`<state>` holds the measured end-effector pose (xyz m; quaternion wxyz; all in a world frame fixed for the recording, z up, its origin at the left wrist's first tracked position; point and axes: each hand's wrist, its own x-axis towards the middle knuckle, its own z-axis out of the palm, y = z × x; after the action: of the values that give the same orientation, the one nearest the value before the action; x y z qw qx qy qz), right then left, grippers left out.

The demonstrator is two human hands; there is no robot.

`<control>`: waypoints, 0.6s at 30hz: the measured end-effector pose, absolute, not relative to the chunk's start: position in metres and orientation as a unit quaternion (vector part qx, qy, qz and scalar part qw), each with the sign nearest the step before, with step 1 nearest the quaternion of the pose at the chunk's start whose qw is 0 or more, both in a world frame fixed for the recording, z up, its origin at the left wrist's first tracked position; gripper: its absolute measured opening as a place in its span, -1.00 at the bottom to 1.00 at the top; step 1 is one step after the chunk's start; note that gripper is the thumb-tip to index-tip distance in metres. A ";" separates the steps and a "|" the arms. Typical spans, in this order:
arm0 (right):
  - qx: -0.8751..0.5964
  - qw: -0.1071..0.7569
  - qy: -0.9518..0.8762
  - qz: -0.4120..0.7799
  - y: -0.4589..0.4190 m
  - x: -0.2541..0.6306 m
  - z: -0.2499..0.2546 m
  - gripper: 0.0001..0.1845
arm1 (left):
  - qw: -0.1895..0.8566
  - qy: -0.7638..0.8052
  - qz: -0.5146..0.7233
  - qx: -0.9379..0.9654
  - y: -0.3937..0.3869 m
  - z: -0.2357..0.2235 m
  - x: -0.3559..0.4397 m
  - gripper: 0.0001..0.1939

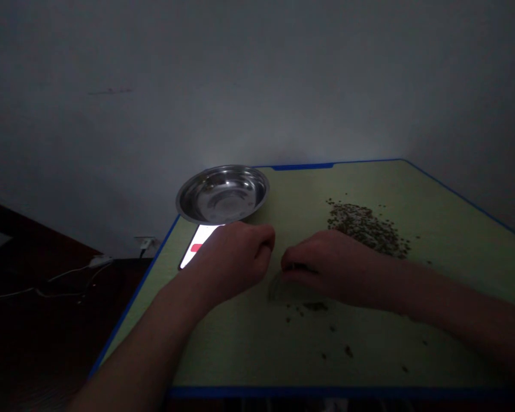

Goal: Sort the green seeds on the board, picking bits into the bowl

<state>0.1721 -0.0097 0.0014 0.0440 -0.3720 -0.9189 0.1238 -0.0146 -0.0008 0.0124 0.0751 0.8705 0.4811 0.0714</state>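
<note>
Curled hands (240,254) near translucent film (289,293) and metal bowl (227,200), bottom visible

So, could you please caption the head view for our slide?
Left hand and right hand, curled, at a green table with metal bowl and scattered dark bits.

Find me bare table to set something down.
Far middle of the table, between bowl and pile of dark bits; also far right, between pile and right edge. Crowded: bowl and lit phone by left hand; loose bits near right hand.
</note>
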 end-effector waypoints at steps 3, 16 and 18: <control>-0.359 0.050 -0.918 0.160 -0.016 0.175 0.000 -0.82 | 0.079 0.482 0.071 0.870 -0.001 0.012 -0.014 -0.82; -0.362 0.034 -0.898 0.249 -0.041 0.185 -0.009 -0.83 | 0.086 0.484 0.069 0.868 -0.001 0.012 -0.015 -0.82; -0.360 0.035 -0.896 0.259 -0.045 0.186 -0.010 -0.82 | 0.085 0.484 0.071 0.868 -0.001 0.012 -0.015 -0.83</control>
<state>0.1864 -0.0450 -0.0097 0.0349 -0.3600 -0.8957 0.2586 -0.0154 -0.0013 0.0123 0.0848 0.8682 0.4837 0.0712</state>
